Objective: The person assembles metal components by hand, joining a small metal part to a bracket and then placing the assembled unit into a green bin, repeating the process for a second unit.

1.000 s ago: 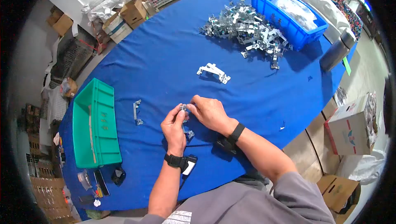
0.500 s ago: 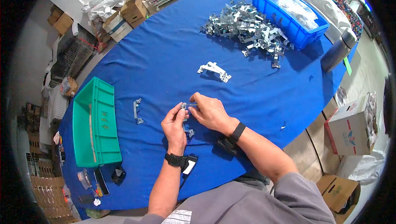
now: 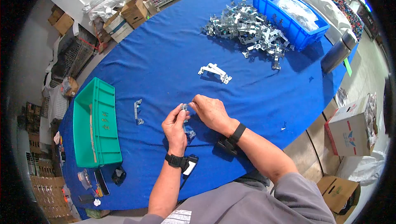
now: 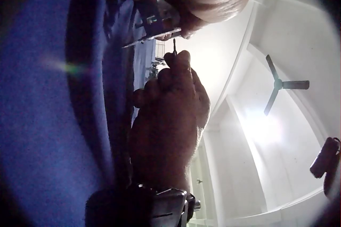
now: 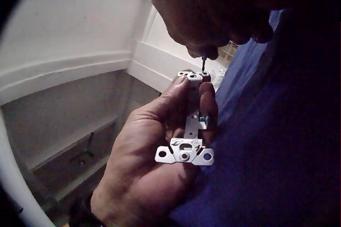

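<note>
My left hand (image 3: 175, 130) holds a metal bracket (image 5: 192, 126) between thumb and fingers; in the right wrist view its wide end plate with holes faces the camera below the thumb. My right hand (image 3: 211, 113) is just right of it, fingertips pinching a thin dark tool shaft (image 5: 203, 64) whose tip is at the bracket's upper end. In the left wrist view the same shaft (image 4: 174, 46) rises from the right fingertips toward the bracket (image 4: 154, 20). The tool's handle is hidden in the right hand.
One bracket (image 3: 137, 112) lies beside the green bin (image 3: 108, 125); white brackets (image 3: 214, 73) lie ahead of the hands. Farther back are a heap of brackets (image 3: 247, 26), a blue bin (image 3: 288, 20) and a steel bottle (image 3: 339, 51). A phone (image 3: 101, 182) lies front left.
The right fingers shift slightly around the tool at the bracket, and its shaft shows less than half a second ago. The left hand keeps its hold, nearly still.
</note>
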`<state>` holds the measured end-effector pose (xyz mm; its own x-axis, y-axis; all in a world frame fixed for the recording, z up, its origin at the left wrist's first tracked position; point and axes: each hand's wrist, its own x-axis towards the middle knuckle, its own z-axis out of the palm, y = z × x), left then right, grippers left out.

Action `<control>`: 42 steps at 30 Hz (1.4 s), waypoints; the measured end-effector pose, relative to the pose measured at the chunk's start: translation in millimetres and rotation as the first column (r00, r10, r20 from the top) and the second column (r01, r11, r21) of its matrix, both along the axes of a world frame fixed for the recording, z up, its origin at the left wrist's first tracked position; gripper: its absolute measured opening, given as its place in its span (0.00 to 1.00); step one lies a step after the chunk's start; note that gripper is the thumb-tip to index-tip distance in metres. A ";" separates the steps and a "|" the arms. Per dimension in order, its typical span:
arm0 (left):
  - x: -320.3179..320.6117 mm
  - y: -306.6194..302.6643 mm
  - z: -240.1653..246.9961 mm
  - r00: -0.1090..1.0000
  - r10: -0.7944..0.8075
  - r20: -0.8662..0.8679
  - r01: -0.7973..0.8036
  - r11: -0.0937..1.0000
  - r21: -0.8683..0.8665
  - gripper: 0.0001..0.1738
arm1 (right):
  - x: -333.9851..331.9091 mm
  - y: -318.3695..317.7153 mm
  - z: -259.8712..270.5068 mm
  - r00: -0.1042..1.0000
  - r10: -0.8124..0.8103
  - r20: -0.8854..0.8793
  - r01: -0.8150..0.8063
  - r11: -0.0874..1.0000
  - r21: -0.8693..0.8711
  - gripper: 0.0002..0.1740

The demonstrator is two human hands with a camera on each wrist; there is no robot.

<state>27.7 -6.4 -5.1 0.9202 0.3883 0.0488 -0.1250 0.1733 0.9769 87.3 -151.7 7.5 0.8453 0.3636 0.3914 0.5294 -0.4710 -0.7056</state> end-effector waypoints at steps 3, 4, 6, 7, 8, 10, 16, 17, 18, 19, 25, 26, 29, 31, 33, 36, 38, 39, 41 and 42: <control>0.5 -0.3 -0.2 1.000 0.001 0.002 -0.001 1.000 0.004 0.13 | -0.7 -0.1 1.9 1.000 -0.003 -0.015 0.003 1.000 0.010 0.11; 0.0 -0.4 -0.3 1.000 0.001 0.006 -0.001 1.000 0.007 0.13 | -1.5 0.2 1.7 1.000 -0.009 -0.011 0.009 1.000 0.022 0.11; -0.2 0.9 -0.8 1.000 -0.002 0.007 0.002 1.000 0.000 0.13 | -0.9 0.7 -0.5 1.000 -0.002 -0.008 0.002 1.000 0.025 0.11; -0.2 1.1 -0.8 1.000 -0.005 0.008 0.005 1.000 -0.006 0.13 | -0.7 0.5 -1.1 1.000 0.005 -0.005 -0.005 1.000 0.029 0.11; -0.2 1.0 -0.5 1.000 -0.006 0.008 0.006 1.000 -0.006 0.13 | -0.7 0.2 -1.1 1.000 0.005 -0.005 -0.005 1.000 0.029 0.11; -0.1 0.5 0.6 1.000 0.018 0.002 -0.018 0.999 -0.033 0.13 | -0.5 -0.4 -0.8 1.000 0.004 -0.007 -0.004 1.000 0.011 0.11; -0.4 0.8 0.5 1.000 0.000 -0.010 0.000 1.000 -0.019 0.14 | -0.6 0.2 -2.1 1.000 0.009 -0.004 -0.009 0.999 0.031 0.11; -0.2 0.2 0.3 1.000 -0.001 -0.010 0.001 1.000 -0.019 0.14 | -0.3 -0.7 -2.5 1.000 0.008 -0.004 -0.008 1.000 0.030 0.11; -0.2 0.0 0.1 1.000 0.008 -0.004 -0.008 1.000 -0.022 0.14 | -0.1 -1.3 -2.7 1.000 0.023 0.000 -0.023 1.000 0.009 0.12; -0.2 0.1 0.1 1.000 0.017 0.001 -0.017 1.000 -0.024 0.14 | 0.2 -1.4 -2.3 0.999 0.038 0.004 -0.038 0.999 -0.012 0.14; 0.0 0.5 -0.2 1.000 -0.005 -0.006 0.005 1.000 -0.023 0.14 | -1.0 -0.9 0.3 1.000 0.019 0.005 -0.019 0.999 0.042 0.12; -0.2 0.7 -0.6 1.000 -0.005 -0.006 0.005 1.000 -0.023 0.14 | -1.0 -0.8 0.6 1.000 0.019 0.005 -0.019 0.999 0.042 0.12; -0.4 -0.4 1.7 1.000 0.009 -0.010 -0.010 0.999 -0.031 0.13 | -1.6 -0.9 1.6 1.000 0.008 -0.011 -0.007 1.000 0.013 0.12; -0.1 -0.8 2.3 0.999 0.045 -0.002 -0.045 0.998 -0.044 0.13 | -1.9 -1.2 1.9 1.000 0.011 -0.008 -0.011 1.000 -0.014 0.12; 0.4 -0.1 0.6 1.000 0.030 -0.001 -0.030 0.999 -0.044 0.13 | -1.2 -0.5 0.0 1.000 0.010 -0.011 -0.010 1.000 -0.014 0.12; -0.1 0.2 0.6 1.000 0.016 -0.007 -0.017 0.999 -0.045 0.14 | -0.3 -1.3 -0.4 0.999 0.025 -0.022 -0.026 1.000 -0.017 0.12; -0.2 0.2 0.3 1.000 0.017 -0.013 -0.017 0.999 -0.045 0.14 | -0.6 -1.9 1.2 0.999 0.042 -0.029 -0.042 0.999 -0.019 0.13; -0.1 0.7 -1.0 1.000 0.008 -0.006 -0.008 0.999 -0.045 0.14 | -1.7 -1.9 3.8 0.999 0.033 -0.032 -0.033 0.999 0.027 0.12; 0.1 1.6 -2.7 1.000 0.000 0.001 0.000 0.999 -0.045 0.14 | -2.9 -1.4 3.0 0.999 0.026 -0.037 -0.023 0.997 0.072 0.12; 0.3 1.5 -3.1 1.000 0.005 0.000 -0.005 0.999 -0.045 0.14 | -2.9 -1.0 0.4 0.999 0.036 -0.023 -0.034 0.996 0.077 0.12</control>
